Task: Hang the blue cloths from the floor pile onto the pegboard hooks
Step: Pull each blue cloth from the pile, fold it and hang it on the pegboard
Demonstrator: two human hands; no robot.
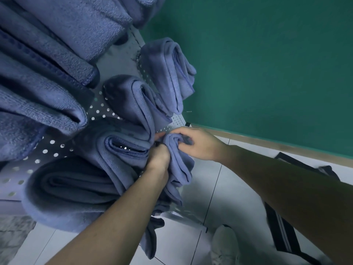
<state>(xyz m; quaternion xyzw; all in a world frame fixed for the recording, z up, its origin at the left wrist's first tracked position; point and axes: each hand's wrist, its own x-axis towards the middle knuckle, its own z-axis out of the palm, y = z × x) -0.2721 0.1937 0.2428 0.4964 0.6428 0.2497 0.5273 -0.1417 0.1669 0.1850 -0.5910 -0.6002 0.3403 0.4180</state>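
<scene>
A blue cloth [180,163] hangs bunched against the lower right part of the white pegboard [47,148]. My left hand [159,155] grips its left side just below the top. My right hand [194,144] curls over its top fold, close to the board. Several other blue cloths hang folded on the board: one [168,69] at the upper right, one [133,98] in the middle, one [122,148] beside my left hand and a large one [72,190] at the lower left. The hook under the held cloth is hidden.
A green wall [267,64] with a wooden skirting stands to the right. White floor tiles [206,188] lie below, with my white shoe [225,245] and a dark bag [282,232] on them. Big blue cloths [47,64] fill the upper left.
</scene>
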